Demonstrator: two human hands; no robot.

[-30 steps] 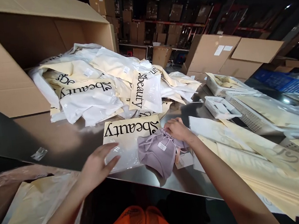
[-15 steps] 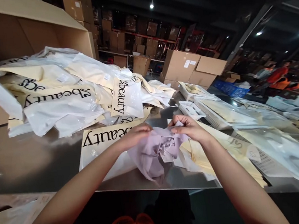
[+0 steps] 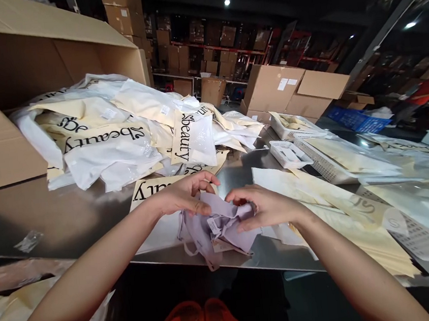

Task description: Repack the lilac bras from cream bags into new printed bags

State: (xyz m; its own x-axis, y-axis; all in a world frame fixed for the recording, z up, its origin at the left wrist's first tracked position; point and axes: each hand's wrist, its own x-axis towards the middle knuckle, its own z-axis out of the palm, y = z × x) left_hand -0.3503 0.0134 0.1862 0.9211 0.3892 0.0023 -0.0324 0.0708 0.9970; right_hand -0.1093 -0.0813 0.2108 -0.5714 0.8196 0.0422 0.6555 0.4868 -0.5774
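Both hands grip a crumpled lilac garment (image 3: 221, 228) at the tabletop's (image 3: 70, 216) near edge; left hand (image 3: 182, 197) pinches its top, right hand (image 3: 260, 208) curls around its side; a printed bag (image 3: 154, 207) lies beneath.

— What moved since a second ago?

— My left hand (image 3: 182, 197) came off the flat "Beauty" bag (image 3: 154, 207) and joined my right hand (image 3: 260, 208) on the lilac garment (image 3: 217, 229).

— And the garment itself?

— It was lying spread beside the bag; I gathered it up, crumpled, its white tag (image 3: 213, 225) turned toward me.
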